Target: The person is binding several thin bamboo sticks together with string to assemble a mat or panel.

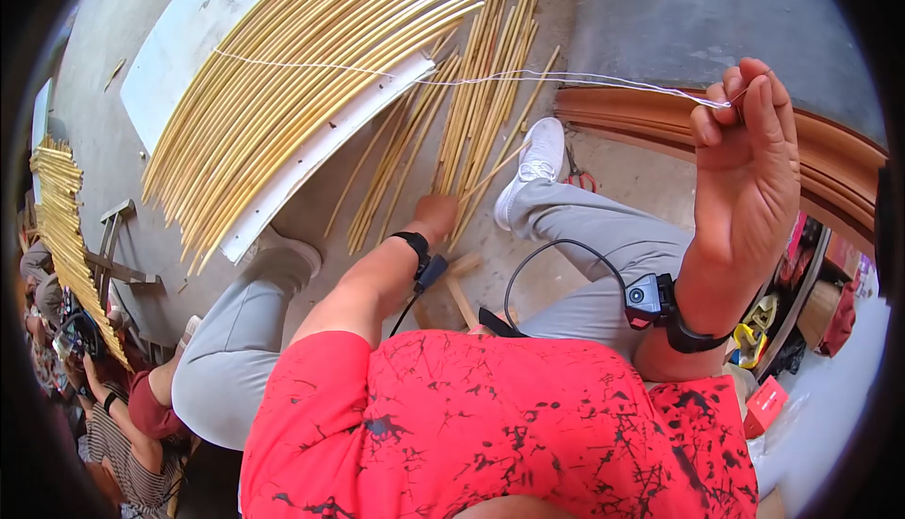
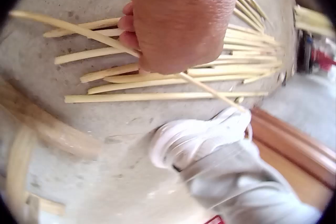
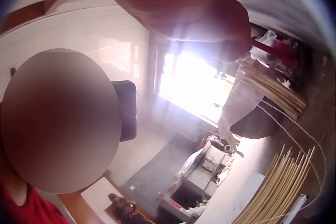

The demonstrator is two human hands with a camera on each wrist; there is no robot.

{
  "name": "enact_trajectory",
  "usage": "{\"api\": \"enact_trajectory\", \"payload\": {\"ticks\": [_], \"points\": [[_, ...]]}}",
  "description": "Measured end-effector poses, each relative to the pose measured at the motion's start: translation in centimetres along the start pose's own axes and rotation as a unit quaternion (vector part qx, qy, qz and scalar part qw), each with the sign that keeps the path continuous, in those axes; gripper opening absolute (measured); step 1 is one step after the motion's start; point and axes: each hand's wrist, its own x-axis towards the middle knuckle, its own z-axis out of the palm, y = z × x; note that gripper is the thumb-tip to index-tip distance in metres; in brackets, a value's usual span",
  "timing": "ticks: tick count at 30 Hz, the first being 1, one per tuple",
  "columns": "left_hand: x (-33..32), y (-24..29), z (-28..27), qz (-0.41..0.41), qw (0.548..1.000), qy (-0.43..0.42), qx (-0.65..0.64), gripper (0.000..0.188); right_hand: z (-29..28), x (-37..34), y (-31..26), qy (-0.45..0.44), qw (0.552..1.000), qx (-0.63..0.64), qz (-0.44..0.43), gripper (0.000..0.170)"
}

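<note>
Between two and three o'clock in the head view, the right hand (image 1: 749, 165) pinches white thread (image 1: 613, 82), fingertips together on it, held high, seemingly to lift the strands above the loose sticks (image 1: 481, 85). That thread reaches out to ten o'clock, across a row of sticks (image 1: 302, 76) side by side on a white board (image 1: 174, 71), its flat face likely helping them lie even. Near centre, the left hand (image 1: 434, 218) is clamped round a single stick (image 1: 495, 172), angled toward two; loose ones at twelve, presumably for easy reach.
</note>
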Motion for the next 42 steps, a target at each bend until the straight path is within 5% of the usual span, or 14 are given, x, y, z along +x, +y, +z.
{"api": "enact_trajectory", "payload": {"ticks": [9, 14, 18, 20, 22, 24, 25, 29, 35, 42], "points": [[-1.9, -4.1, -7.2, -0.071, 0.99, 0.121, -0.004, 0.015, 1.3, 0.9, 1.9, 0.004, 0.999, -0.015, -0.031, 0.018], [-2.6, -7.5, -8.4, -0.062, 0.978, 0.19, 0.061, 0.015, 6.9, 2.4, 4.5, -0.102, 0.988, -0.107, 0.049, 0.02], [-3.6, -8.2, -7.5, -0.094, 0.973, 0.213, 0.013, 0.061, 9.5, 5.1, 5.7, -0.193, 0.966, -0.081, 0.15, 0.026], [-3.6, -8.7, -6.1, -0.109, 0.963, 0.245, 0.006, 0.079, 5.9, 8.8, 9.6, -0.094, 0.982, -0.162, -0.025, 0.024], [-3.6, -9.1, -5.0, -0.11, 0.967, 0.229, -0.014, 0.094, 1.4, 11.0, 14.6, 0.065, 0.976, -0.206, 0.032, 0.028], [-3.9, -8.7, -4.8, -0.107, 0.969, 0.221, -0.019, 0.096, -6.5, 12.4, 22.4, 0.036, 0.922, -0.344, 0.175, 0.038], [-4.2, -8.4, -4.6, -0.108, 0.972, 0.209, -0.022, 0.097, -9.4, 12.3, 27.4, 0.079, 0.816, -0.543, 0.181, 0.05], [-4.3, -7.9, -4.2, -0.108, 0.971, 0.215, -0.004, 0.101, -13.3, 7.7, 35.5, 0.114, 0.716, -0.618, 0.304, 0.086], [-4.1, -7.1, -5.4, -0.104, 0.977, 0.185, 0.023, 0.103, -6.1, 6.2, 34.8, 0.173, 0.706, -0.533, 0.434, 0.118], [-2.2, -8.4, -3.6, -0.103, 0.971, 0.21, 0.045, 0.083, -1.8, 6.5, 36.8, 0.119, 0.683, -0.624, 0.362, 0.112]]}}
